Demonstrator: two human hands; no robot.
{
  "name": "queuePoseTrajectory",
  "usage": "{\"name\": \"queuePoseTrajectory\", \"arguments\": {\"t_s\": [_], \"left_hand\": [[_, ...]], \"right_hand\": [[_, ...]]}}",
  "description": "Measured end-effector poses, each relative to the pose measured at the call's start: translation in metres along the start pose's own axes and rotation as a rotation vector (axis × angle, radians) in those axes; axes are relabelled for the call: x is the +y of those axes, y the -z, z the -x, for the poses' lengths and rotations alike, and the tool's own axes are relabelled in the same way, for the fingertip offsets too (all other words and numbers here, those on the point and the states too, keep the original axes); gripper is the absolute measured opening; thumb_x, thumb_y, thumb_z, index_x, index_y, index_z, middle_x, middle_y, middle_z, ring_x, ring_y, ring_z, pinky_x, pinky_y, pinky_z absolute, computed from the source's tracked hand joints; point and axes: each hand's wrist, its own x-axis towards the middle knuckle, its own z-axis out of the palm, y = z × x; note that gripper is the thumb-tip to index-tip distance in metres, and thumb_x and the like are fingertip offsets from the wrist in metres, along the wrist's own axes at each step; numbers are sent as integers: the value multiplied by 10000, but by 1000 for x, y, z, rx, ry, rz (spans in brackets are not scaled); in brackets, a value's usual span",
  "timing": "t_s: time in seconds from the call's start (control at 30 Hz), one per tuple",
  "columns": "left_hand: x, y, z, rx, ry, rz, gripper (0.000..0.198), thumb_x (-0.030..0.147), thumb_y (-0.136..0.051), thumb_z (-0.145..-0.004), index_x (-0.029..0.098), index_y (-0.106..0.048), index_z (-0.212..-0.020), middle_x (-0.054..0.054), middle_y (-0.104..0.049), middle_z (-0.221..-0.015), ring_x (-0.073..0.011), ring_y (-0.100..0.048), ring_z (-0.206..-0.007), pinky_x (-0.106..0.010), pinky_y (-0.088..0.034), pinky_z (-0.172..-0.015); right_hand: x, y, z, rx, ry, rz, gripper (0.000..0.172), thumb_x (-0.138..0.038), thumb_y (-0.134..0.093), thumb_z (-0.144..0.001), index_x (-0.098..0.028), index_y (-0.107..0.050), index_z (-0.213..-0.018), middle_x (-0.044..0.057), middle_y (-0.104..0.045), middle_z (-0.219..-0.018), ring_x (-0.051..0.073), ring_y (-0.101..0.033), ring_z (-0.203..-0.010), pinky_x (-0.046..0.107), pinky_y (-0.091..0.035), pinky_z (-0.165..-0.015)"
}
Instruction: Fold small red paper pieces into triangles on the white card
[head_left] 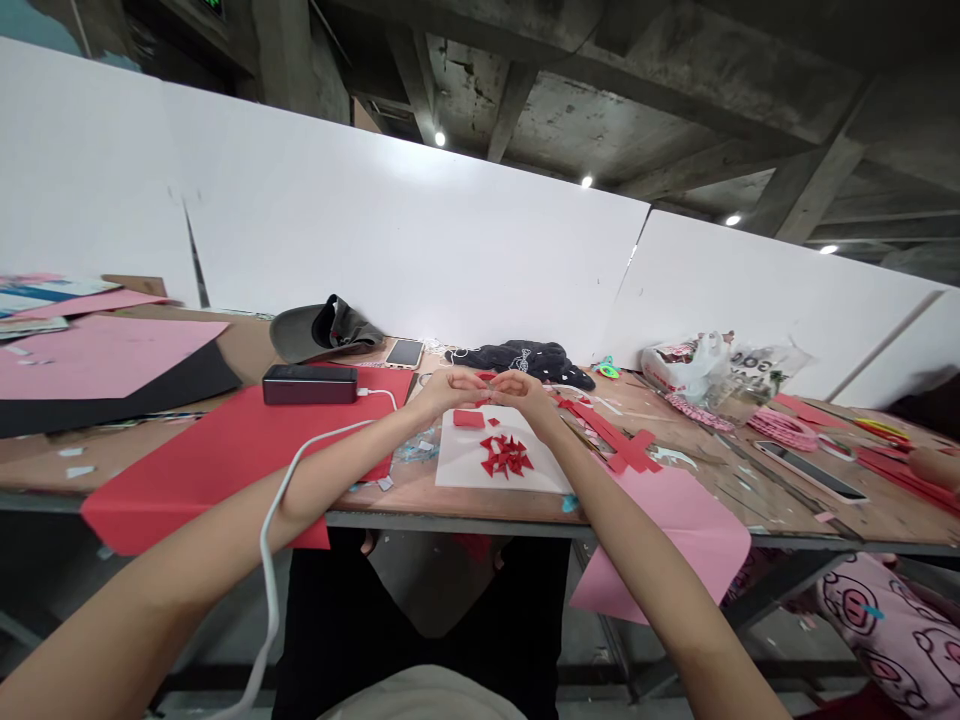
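Note:
My left hand (450, 389) and my right hand (523, 392) meet over the far part of a white sheet (457, 468). Their fingertips are closed on a small piece of red paper (486, 376), mostly hidden behind the fingers; its folds cannot be made out. Below the hands, on the white sheet, lies a loose pile of small red folded paper triangles (507, 456). A flat red paper rectangle (469, 419) rests beside the pile, nearer my left hand.
To the left, a dark power bank (310, 387) sits on a large red sheet (225, 450); its white cable (271, 560) crosses my left forearm. Red strips (615, 435) and a pink sheet (697, 530) lie right. A cap (322, 332) and phone (405, 353) are behind.

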Motion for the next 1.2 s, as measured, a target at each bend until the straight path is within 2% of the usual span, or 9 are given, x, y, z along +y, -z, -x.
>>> {"name": "queuePoseTrajectory", "arguments": {"t_s": [0.13,0.33,0.43,0.53,0.67,0.8,0.9,1.03,1.2], "left_hand": [[0,-2,0,-7,-38,-80,291,300,-805,-548,139,-710,-771,-83,-719,-721,-236,-671,-762,-329,-515,-745],[-1,1,-1,-16,28,27,286,299,-785,-585,155,-718,-823,-97,-725,-817,-233,-673,-810,-342,-520,-778],[-1,3,-1,10,58,85,293,280,-799,-558,150,-715,-807,-89,-724,-804,-215,-673,-793,-340,-518,-805],[-1,3,-2,-18,61,90,281,270,-784,-577,138,-709,-814,-97,-721,-835,-210,-671,-807,-333,-516,-808],[0,1,-3,-12,25,-61,258,248,-755,-603,132,-699,-827,-80,-710,-730,-208,-674,-745,-307,-526,-704],[-3,1,-6,-85,-99,-238,194,227,-730,-620,136,-694,-787,-52,-688,-639,-181,-657,-637,-260,-495,-588],[-7,4,-7,-27,-134,-238,164,250,-715,-648,137,-698,-766,-48,-684,-630,-164,-642,-613,-242,-476,-564],[-5,3,-4,88,-61,-37,231,265,-755,-613,140,-696,-798,-40,-690,-652,-173,-651,-667,-271,-503,-638],[2,3,-1,60,35,247,316,254,-789,-585,137,-688,-861,-72,-710,-838,-181,-658,-796,-300,-495,-787]], "right_hand": [[-1,1,0,-34,-49,-32,289,-298,-753,-592,-179,-635,-828,6,-662,-723,132,-595,-626,277,-480,-635],[-6,-1,1,-26,-13,-18,221,-371,-674,-702,-183,-658,-817,7,-652,-700,128,-587,-619,275,-478,-642],[-7,-3,2,-13,30,70,270,-446,-598,-761,-184,-655,-785,20,-648,-667,150,-603,-626,304,-489,-662],[-8,-6,3,-7,110,243,251,-426,-611,-753,-179,-637,-711,31,-642,-638,157,-598,-584,304,-479,-621],[-10,-8,6,45,212,464,224,-358,-575,-781,-178,-616,-653,21,-621,-592,145,-561,-552,278,-440,-585],[-10,-9,7,57,232,559,209,-318,-563,-780,-174,-616,-638,14,-618,-600,139,-540,-577,257,-412,-579],[-7,-8,4,64,181,448,205,-337,-562,-785,-173,-624,-679,12,-614,-609,140,-560,-591,262,-439,-605],[-2,-5,-1,53,92,213,210,-378,-596,-763,-174,-639,-784,18,-630,-665,145,-591,-637,275,-476,-635],[1,-2,-1,-50,-1,51,215,-367,-678,-699,-173,-659,-791,19,-659,-739,137,-597,-692,287,-475,-703]]}}
